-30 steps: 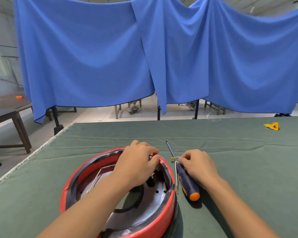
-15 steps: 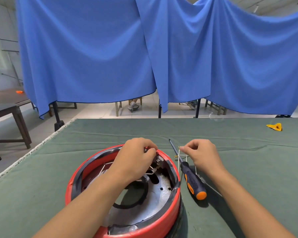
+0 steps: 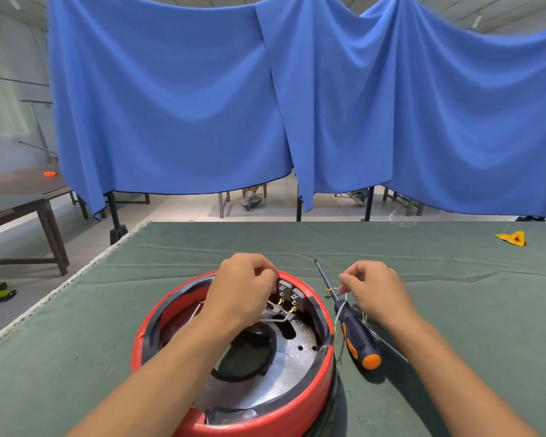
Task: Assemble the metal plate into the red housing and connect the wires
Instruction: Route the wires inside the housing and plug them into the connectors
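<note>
At twelve o'clock inside the red housing, the terminal block is pinched by the left hand. A loose wire is pinched by the right hand; it should be fed squarely.

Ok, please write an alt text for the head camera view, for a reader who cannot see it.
Two bare hands work at a red housing holding a metal plate on a green table: the left hand reaches inside at the terminals, the right hand pinches a thin wire beside it. A screwdriver lies between them; blue curtains hang behind.
</note>
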Demonstrator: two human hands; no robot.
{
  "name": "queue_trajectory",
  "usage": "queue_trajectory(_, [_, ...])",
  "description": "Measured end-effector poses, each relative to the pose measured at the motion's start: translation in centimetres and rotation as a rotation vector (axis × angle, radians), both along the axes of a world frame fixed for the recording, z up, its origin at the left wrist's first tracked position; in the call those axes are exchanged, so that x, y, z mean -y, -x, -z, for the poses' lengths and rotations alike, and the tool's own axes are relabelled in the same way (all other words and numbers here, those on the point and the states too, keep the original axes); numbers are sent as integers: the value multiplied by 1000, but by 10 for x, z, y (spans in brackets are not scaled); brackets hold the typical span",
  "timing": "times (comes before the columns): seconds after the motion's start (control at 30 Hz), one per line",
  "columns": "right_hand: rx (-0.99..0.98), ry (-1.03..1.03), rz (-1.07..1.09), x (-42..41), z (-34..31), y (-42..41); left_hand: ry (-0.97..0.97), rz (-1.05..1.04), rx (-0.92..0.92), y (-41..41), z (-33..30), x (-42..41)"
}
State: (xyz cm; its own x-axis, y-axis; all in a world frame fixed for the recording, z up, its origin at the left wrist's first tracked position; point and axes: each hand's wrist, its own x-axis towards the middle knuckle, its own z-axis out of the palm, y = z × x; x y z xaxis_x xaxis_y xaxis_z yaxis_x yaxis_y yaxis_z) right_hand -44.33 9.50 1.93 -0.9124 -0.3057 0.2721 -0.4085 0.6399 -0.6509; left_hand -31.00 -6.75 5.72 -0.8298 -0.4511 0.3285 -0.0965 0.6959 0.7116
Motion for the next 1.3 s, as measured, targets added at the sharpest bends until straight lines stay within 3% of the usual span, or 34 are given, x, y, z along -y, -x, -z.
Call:
queue_trajectory(0.1, [110, -95, -16, -4, 1, 3, 12, 16, 40, -1, 1, -3])
queue_trajectory(0.27, [232, 34, -9, -14, -7, 4, 25, 31, 72, -2, 2, -5])
queue_trajectory(0.47, [321, -134, -190, -8, -6, 0, 37, 36, 88, -1, 2, -5])
queue_trajectory(0.63, [229, -107, -173, -10, -6, 2, 34, 37, 110, -1, 3, -6])
queue_trajectory(0.9, [-14, 244, -28, -16, -18, 11, 45, 30, 112, -1, 3, -7])
queue_trajectory(1.07, [25, 556, -165, -12, -33, -3, 57, 26, 89, -1, 4, -7])
queue_trajectory(1.3, [-39, 388, -276, 6, -37, -24, 29, 34, -117, -2, 3, -9])
